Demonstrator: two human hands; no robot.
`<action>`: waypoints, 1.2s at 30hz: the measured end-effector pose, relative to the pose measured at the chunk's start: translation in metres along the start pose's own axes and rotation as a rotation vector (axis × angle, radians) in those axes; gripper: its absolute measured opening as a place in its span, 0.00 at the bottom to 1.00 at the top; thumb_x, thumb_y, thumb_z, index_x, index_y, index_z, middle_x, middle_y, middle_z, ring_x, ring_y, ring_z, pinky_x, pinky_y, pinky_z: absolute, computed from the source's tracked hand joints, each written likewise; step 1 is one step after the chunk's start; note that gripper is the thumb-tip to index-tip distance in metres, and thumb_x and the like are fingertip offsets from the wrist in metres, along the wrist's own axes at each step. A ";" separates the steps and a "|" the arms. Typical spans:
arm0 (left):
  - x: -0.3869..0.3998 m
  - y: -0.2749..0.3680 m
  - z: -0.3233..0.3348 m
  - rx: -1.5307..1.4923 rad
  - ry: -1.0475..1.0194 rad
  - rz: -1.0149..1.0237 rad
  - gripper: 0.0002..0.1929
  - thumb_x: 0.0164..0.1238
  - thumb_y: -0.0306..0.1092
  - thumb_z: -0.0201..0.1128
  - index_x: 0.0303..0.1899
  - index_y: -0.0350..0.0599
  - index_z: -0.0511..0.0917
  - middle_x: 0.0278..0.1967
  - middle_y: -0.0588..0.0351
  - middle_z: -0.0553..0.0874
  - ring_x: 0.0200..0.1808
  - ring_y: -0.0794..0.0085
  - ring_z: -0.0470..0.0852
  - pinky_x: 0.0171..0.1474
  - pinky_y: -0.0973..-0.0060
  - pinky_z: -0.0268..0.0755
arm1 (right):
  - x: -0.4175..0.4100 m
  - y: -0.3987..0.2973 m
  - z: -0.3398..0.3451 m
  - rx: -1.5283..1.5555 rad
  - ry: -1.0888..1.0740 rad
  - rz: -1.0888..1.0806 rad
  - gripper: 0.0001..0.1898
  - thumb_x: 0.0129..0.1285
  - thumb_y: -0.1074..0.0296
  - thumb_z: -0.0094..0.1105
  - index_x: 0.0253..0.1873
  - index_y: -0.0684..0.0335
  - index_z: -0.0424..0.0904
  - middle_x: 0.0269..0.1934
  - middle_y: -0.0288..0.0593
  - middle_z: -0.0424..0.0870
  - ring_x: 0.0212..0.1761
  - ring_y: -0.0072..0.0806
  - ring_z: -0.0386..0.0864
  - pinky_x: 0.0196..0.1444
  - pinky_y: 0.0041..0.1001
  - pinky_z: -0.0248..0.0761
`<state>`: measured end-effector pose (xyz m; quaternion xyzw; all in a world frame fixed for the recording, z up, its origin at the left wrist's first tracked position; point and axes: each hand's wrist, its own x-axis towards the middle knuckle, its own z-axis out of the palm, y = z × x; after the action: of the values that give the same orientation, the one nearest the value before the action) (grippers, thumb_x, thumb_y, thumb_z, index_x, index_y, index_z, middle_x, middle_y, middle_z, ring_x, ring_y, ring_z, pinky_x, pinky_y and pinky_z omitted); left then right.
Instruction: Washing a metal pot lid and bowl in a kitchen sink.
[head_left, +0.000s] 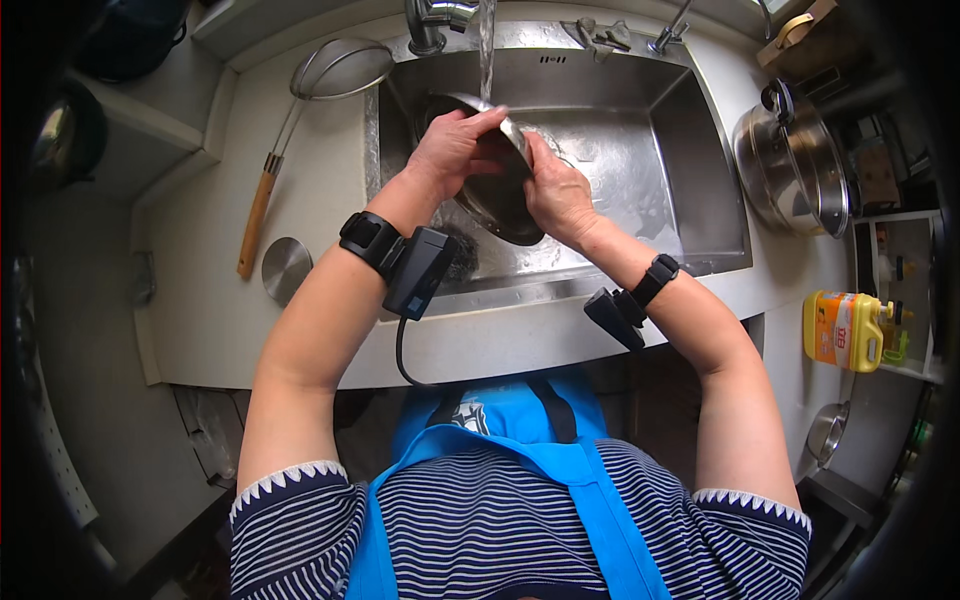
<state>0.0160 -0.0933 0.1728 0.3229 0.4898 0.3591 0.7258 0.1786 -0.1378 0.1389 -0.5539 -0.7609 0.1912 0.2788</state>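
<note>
Both hands hold a round metal bowl or basin, tilted up on its side over the stainless steel sink. My left hand grips its upper rim, with the thumb on the edge and the fingers inside. On the other side, my right hand holds the rim from the right. Water runs from the faucet onto the top of the bowl. A dark scouring pad lies in the sink's near left corner, partly hidden by my left forearm and the device on it.
Left of the sink lie a wood-handled wire strainer and a round metal lid or disc. A steel pot stands to the right, with a yellow jug nearer. A grey cloth rests on the sink's back edge.
</note>
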 end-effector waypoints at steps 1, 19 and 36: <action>0.003 -0.001 -0.008 -0.043 0.051 0.043 0.12 0.60 0.38 0.62 0.39 0.40 0.76 0.33 0.54 0.82 0.35 0.67 0.82 0.37 0.69 0.78 | 0.003 -0.003 0.007 -0.049 -0.022 -0.046 0.22 0.55 0.73 0.50 0.57 0.62 0.61 0.37 0.55 0.79 0.35 0.52 0.79 0.37 0.45 0.72; -0.033 -0.018 -0.031 -0.128 -0.067 0.081 0.18 0.53 0.17 0.53 0.48 0.42 0.73 0.38 0.58 0.82 0.37 0.71 0.82 0.41 0.68 0.79 | 0.070 -0.022 0.010 0.335 -0.156 -0.112 0.24 0.65 0.57 0.49 0.61 0.68 0.66 0.55 0.58 0.74 0.58 0.49 0.71 0.59 0.35 0.64; -0.010 -0.015 -0.010 -0.190 -0.160 0.058 0.18 0.46 0.14 0.48 0.41 0.37 0.77 0.29 0.61 0.80 0.25 0.78 0.74 0.32 0.82 0.68 | 0.059 0.126 -0.017 0.202 -0.055 0.065 0.26 0.68 0.48 0.41 0.63 0.60 0.65 0.61 0.48 0.70 0.62 0.43 0.68 0.61 0.30 0.62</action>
<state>0.0068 -0.1089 0.1622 0.2944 0.3847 0.3978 0.7791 0.2682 -0.0424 0.0890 -0.5418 -0.7268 0.2911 0.3058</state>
